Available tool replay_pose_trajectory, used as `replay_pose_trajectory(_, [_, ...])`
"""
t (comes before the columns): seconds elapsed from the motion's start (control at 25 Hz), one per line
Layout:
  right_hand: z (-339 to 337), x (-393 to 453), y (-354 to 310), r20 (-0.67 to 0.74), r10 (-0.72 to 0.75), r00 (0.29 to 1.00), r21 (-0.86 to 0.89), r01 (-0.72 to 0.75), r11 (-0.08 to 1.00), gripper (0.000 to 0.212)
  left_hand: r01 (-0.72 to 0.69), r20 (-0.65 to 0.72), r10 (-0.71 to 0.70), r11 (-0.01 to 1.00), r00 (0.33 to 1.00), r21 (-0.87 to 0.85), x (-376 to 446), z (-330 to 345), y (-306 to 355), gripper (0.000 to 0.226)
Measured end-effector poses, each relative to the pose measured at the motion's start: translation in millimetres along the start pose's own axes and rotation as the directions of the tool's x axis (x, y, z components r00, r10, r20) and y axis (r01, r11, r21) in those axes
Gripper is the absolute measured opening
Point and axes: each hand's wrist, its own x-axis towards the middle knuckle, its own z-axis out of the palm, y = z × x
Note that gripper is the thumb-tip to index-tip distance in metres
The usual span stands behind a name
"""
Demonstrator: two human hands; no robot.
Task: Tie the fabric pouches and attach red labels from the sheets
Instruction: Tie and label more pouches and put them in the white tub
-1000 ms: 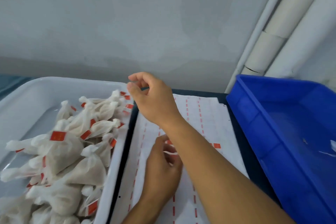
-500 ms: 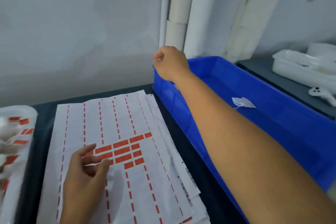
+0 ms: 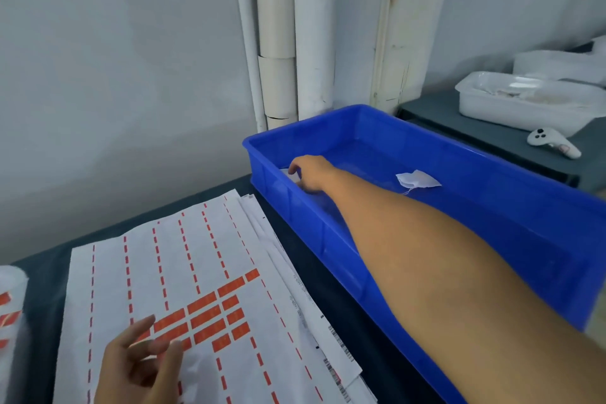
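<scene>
- The counter (image 3: pixel 49 275), dark-topped, is seen carrying everything for the job within arm's reach, apparently so that pouches and labels can be worked without shifting position.
- A blue bin (image 3: pixel 492 239) is set at the right, just beside the sheets; it seems to serve as the stock of untied pouches and looks nearly used up.
- The sheets (image 3: pixel 203 272) are stacked flat in front of the person, with only a small block of red labels (image 3: pixel 210 315) left unpeeled on the top one.
- The right hand (image 3: pixel 311 174) is reached into the bin's near-left corner, fingers curled down at something white there; whether the grip has closed on it cannot be told.
- The left hand (image 3: pixel 144 367) is held over the sheet beside the labels, fingers loose and spread, nothing gripped, probably kept ready to peel the next one.
- One pouch (image 3: pixel 418 180) is left lying flat on the bin floor, string trailing, well apart from the reaching hand.
- At the left edge, a white tray (image 3: pixel 11 289) showing red tags is partly visible, likely where finished pieces are collected.
</scene>
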Motion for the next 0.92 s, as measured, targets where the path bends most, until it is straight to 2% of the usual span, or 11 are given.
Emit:
replay_pose_trajectory(0.12, [7, 17, -10, 0.017, 0.044, 0.999, 0.025, -0.044, 0.999, 0.027, 0.037, 0.035, -0.036, 0.999, 0.999, -0.016, 5, 0, 4, 0.051])
replay_pose_trajectory(0.24, [8, 24, -15, 0.051, 0.182, 0.982, 0.203, -0.188, 0.961, 0.046, 0.061, 0.062, -0.058, 0.997, 0.996, -0.042, 8, 0, 9, 0.052])
replay_pose_trajectory(0.32, [4, 20, -16, 0.176, 0.234, 0.956, 0.342, -0.282, 0.896, 0.053, 0.069, 0.045, -0.068, 0.997, 0.997, -0.03, 7, -1, 8, 0.052])
replay_pose_trajectory(0.4, [0, 16, -15, 0.252, 0.233, 0.939, 0.459, -0.328, 0.826, 0.049, 0.072, 0.025, -0.072, 0.997, 0.997, -0.022, 5, -1, 10, 0.052])
replay_pose_trajectory(0.48, [-3, 14, -14, 0.276, 0.218, 0.936, 0.516, -0.336, 0.788, 0.036, 0.073, 0.036, -0.072, 0.997, 0.997, -0.018, 3, 0, 11, 0.052])
replay_pose_trajectory(0.6, [-2, 13, -14, 0.247, 0.223, 0.943, 0.496, -0.321, 0.807, 0.019, 0.08, 0.063, -0.078, 0.997, 0.995, -0.023, 0, 2, 13, 0.052])
replay_pose_trajectory(0.72, [5, 15, -12, 0.16, 0.237, 0.958, 0.459, -0.285, 0.842, 0.027, 0.079, 0.052, -0.077, 0.996, 0.996, -0.039, -3, 3, 15, 0.05])
replay_pose_trajectory(0.8, [6, 13, -10, 0.134, 0.247, 0.96, 0.497, -0.281, 0.821, 0.032, 0.082, 0.04, -0.08, 0.995, 0.996, -0.059, -3, 2, 14, 0.05])
replay_pose_trajectory(0.92, [4, 5, -6, 0.139, 0.226, 0.964, 0.559, -0.265, 0.786, 0.027, 0.091, 0.03, -0.088, 0.992, 0.996, -0.083, -2, 2, 11, 0.05])
